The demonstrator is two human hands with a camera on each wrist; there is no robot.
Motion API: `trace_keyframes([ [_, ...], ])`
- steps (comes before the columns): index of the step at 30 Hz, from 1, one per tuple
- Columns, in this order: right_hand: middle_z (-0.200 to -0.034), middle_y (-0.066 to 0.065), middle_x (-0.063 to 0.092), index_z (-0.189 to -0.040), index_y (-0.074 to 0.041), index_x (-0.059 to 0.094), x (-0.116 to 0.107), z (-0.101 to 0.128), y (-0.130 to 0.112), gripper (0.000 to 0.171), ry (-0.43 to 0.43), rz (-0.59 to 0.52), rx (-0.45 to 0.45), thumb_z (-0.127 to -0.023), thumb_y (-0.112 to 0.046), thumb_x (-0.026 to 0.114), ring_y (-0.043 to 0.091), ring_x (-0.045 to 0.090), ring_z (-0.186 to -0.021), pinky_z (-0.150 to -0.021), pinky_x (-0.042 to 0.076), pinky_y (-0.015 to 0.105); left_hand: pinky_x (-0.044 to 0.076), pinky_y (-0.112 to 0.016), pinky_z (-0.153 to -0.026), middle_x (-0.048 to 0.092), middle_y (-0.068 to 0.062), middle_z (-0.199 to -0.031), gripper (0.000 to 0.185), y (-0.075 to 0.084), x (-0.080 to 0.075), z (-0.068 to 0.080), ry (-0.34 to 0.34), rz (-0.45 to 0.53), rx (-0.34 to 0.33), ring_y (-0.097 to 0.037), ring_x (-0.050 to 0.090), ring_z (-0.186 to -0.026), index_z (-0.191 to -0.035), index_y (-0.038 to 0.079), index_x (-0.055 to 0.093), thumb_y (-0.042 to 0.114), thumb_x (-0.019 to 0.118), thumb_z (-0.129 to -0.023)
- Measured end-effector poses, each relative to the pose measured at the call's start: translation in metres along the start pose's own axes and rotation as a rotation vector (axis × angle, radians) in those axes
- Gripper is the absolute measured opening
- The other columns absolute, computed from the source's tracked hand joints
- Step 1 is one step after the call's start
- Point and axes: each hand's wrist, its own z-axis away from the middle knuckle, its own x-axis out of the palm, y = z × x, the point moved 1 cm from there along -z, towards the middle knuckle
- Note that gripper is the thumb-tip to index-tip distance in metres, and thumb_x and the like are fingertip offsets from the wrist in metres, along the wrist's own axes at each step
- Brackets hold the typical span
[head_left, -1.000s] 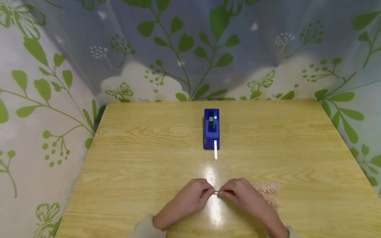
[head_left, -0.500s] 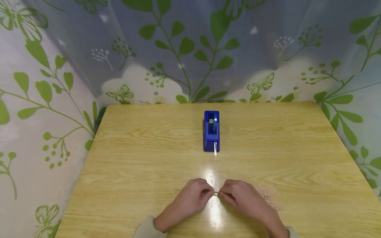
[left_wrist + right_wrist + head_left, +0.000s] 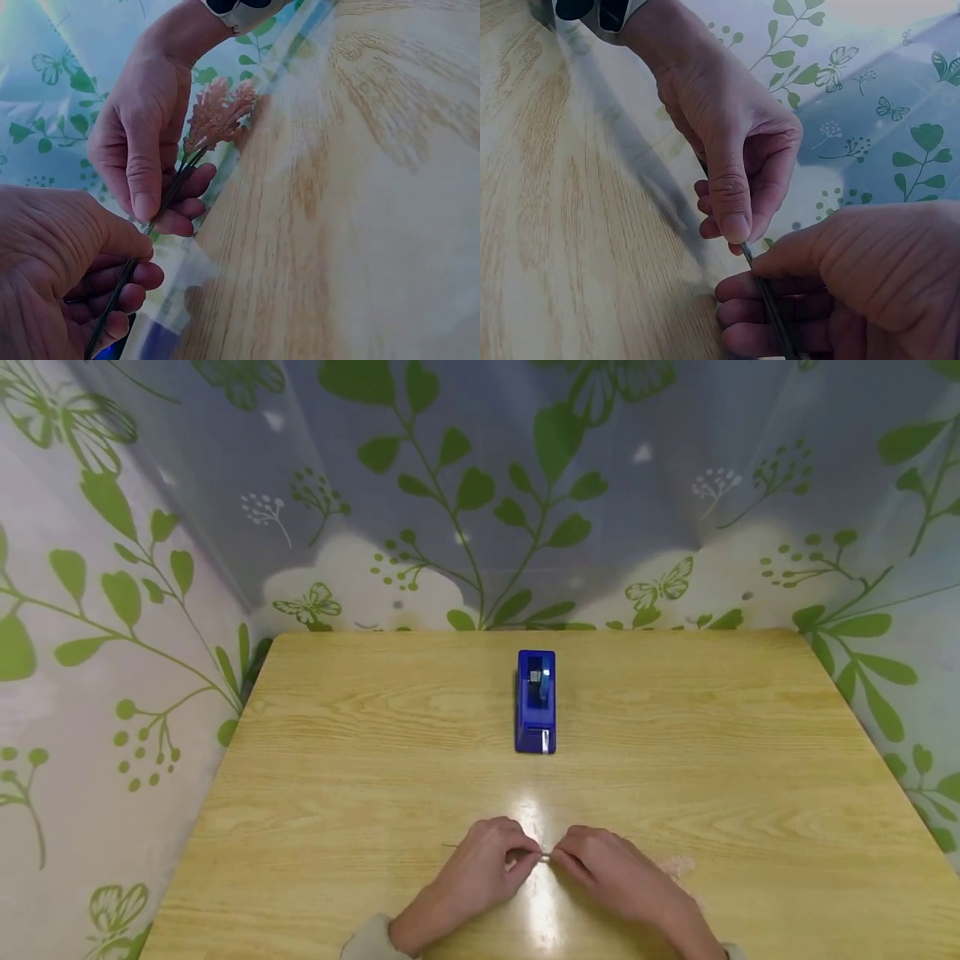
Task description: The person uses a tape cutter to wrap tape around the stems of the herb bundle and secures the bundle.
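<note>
My left hand (image 3: pixel 521 853) and right hand (image 3: pixel 564 857) meet fingertip to fingertip low over the near middle of the wooden table (image 3: pixel 337 760). Between them they pinch a thin dark stem (image 3: pixel 545 857). In the left wrist view the stem (image 3: pixel 169 196) runs from my left hand (image 3: pixel 135 259) up through my right hand (image 3: pixel 161 214) to a pink feathery plume (image 3: pixel 217 112). A pale translucent strip (image 3: pixel 191 262) shows just under the stem. In the right wrist view my right hand (image 3: pixel 750 276) and left hand (image 3: pixel 731 238) pinch the stem (image 3: pixel 769 300) close together.
A blue tape dispenser (image 3: pixel 536 702) stands at the table's middle, beyond the hands, with a short tape end (image 3: pixel 545 741) at its near side. Leaf-printed sheets (image 3: pixel 480 485) wall the table at the back and both sides. Part of the plume (image 3: pixel 678 866) shows beside my right hand.
Both hands keep their pinch on the stem in the same place. The pink plume beside my right hand shows less than before. The tape end at the dispenser looks shorter.
</note>
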Motion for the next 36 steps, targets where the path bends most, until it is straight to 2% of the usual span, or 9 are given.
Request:
trace_keyframes([
  [8, -0.079, -0.019, 0.057, -0.084, -0.018, 0.075, 0.005, -0.001, 0.005, 0.017, 0.064, 0.003, -0.084, -0.097, -0.008, 0.069, -0.005, 0.052, -0.072, -0.065, 0.051, 0.022, 0.038, -0.003, -0.065, 0.067, 0.006, -0.074, 0.006, 0.001, 0.001, 0.000, 0.010, -0.009, -0.002, 0.002, 0.052, -0.068, -0.087, 0.010, 0.083, 0.005, 0.080, -0.087],
  [17, -0.080, -0.019, 0.061, -0.079, -0.020, 0.072, 0.004, -0.006, 0.009, 0.019, 0.125, 0.035, -0.188, -0.092, -0.006, 0.073, -0.007, 0.049, -0.070, -0.065, 0.046, 0.017, 0.041, -0.004, -0.066, 0.065, 0.009, -0.075, 0.006, 0.000, 0.000, 0.000, -0.039, -0.004, -0.072, 0.005, 0.054, -0.070, -0.088, 0.011, 0.081, 0.006, 0.079, -0.086],
  [26, -0.081, -0.020, 0.065, -0.084, -0.021, 0.078, 0.003, -0.005, 0.012, 0.014, 0.182, 0.060, -0.214, -0.088, -0.008, 0.079, -0.010, 0.051, -0.070, -0.066, 0.042, 0.018, 0.033, -0.006, -0.065, 0.056, 0.009, -0.068, 0.010, 0.000, 0.004, 0.000, -0.053, -0.033, -0.027, -0.002, 0.049, -0.066, -0.083, 0.012, 0.078, 0.004, 0.072, -0.083],
  [31, -0.079, -0.020, 0.066, -0.083, -0.021, 0.080, 0.005, -0.006, 0.014, 0.013, 0.208, 0.061, -0.221, -0.086, -0.008, 0.081, -0.010, 0.052, -0.069, -0.065, 0.041, 0.017, 0.033, -0.006, -0.063, 0.051, 0.013, -0.069, 0.015, 0.000, 0.004, -0.001, -0.039, -0.018, -0.042, 0.000, 0.046, -0.065, -0.084, 0.012, 0.080, 0.003, 0.069, -0.090],
  [36, -0.080, -0.017, 0.067, -0.084, -0.019, 0.080, 0.004, -0.006, 0.013, 0.012, 0.194, 0.047, -0.196, -0.086, -0.007, 0.081, -0.008, 0.056, -0.071, -0.066, 0.047, 0.019, 0.037, -0.005, -0.065, 0.060, 0.010, -0.070, 0.013, -0.001, 0.004, -0.003, -0.027, -0.016, -0.034, 0.002, 0.049, -0.067, -0.087, 0.010, 0.082, 0.005, 0.071, -0.092],
])
